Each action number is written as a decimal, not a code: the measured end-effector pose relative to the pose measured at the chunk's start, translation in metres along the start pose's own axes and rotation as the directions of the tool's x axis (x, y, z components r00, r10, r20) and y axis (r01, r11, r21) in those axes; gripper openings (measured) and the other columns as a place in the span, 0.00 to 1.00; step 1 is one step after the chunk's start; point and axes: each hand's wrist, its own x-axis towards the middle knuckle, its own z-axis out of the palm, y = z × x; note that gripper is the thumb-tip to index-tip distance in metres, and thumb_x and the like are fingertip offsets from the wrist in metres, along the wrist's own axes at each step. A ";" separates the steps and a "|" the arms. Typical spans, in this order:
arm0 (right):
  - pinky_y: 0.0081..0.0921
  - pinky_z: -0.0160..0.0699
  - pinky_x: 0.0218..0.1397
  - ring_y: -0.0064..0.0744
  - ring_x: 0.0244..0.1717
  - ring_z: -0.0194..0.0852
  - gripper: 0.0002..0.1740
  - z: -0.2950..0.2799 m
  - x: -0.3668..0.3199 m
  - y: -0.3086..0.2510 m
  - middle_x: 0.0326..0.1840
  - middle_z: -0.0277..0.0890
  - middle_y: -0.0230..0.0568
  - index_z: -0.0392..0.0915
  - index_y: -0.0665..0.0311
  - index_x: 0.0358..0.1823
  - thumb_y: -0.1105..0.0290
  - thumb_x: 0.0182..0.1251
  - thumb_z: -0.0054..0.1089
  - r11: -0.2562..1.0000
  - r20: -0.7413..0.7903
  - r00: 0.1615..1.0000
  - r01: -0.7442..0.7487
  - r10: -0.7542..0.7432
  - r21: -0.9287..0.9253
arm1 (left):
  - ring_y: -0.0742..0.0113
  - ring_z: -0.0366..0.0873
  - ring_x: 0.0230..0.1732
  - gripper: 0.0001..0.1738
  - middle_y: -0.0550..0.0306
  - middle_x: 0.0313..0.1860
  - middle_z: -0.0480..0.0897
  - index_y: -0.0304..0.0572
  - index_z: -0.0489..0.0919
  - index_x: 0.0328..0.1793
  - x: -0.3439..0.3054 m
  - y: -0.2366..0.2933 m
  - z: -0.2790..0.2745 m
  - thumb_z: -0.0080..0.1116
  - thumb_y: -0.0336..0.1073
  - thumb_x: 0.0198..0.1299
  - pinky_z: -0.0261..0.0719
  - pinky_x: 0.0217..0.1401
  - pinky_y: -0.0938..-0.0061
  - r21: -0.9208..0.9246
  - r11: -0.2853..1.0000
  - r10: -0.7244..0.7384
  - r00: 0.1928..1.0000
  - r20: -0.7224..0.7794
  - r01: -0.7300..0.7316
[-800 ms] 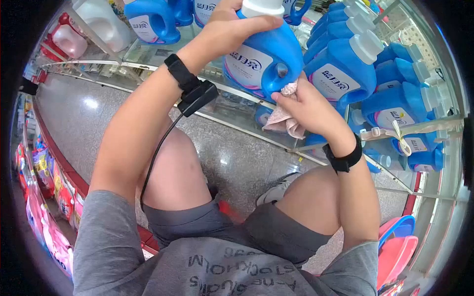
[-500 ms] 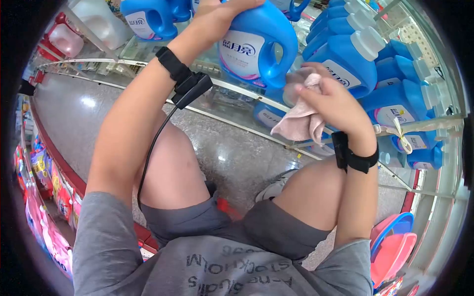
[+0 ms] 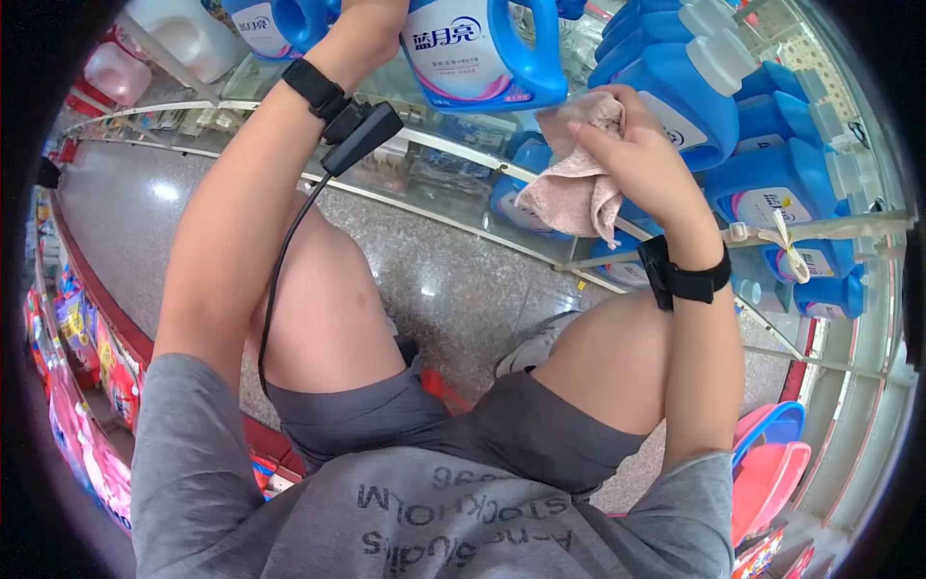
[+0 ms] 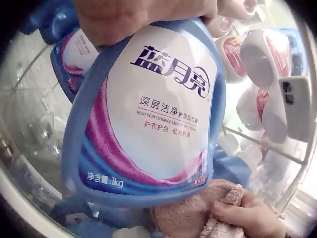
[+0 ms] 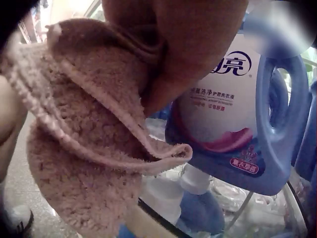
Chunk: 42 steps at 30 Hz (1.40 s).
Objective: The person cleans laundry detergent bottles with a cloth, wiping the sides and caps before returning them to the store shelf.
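Note:
A blue detergent bottle (image 3: 473,53) with a white label hangs at the top of the head view, held near its top by my left hand (image 3: 371,34). In the left wrist view the bottle (image 4: 153,114) is upright, my left hand (image 4: 143,17) across its upper part. My right hand (image 3: 646,159) pinches a pink cloth (image 3: 579,188) just below and right of the bottle. The cloth (image 5: 89,124) hangs in folds in the right wrist view, apart from the bottle (image 5: 233,124). The left fingertips are out of the head view.
Blue bottles (image 3: 781,193) stand in rows on glass shelves at the right. A metal shelf edge (image 3: 463,150) runs below the held bottle. White bottles (image 3: 188,39) are at the upper left, pink and blue basins (image 3: 772,473) at the lower right, and bagged goods (image 3: 92,425) at the left.
The bottle has moved up and left in my left hand, its label now facing me more. My right hand has come away from the bottle's lower side, still pinching the cloth.

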 end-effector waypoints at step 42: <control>0.28 0.76 0.67 0.32 0.64 0.77 0.32 0.023 -0.021 -0.078 0.69 0.73 0.49 0.61 0.71 0.78 0.73 0.79 0.61 0.749 -0.706 0.552 0.661 -0.444 0.046 | 0.41 0.76 0.72 0.38 0.36 0.73 0.76 0.39 0.70 0.78 -0.052 0.020 0.035 0.28 0.60 0.80 0.67 0.81 0.41 -0.569 0.555 -0.556 0.780 0.289 0.606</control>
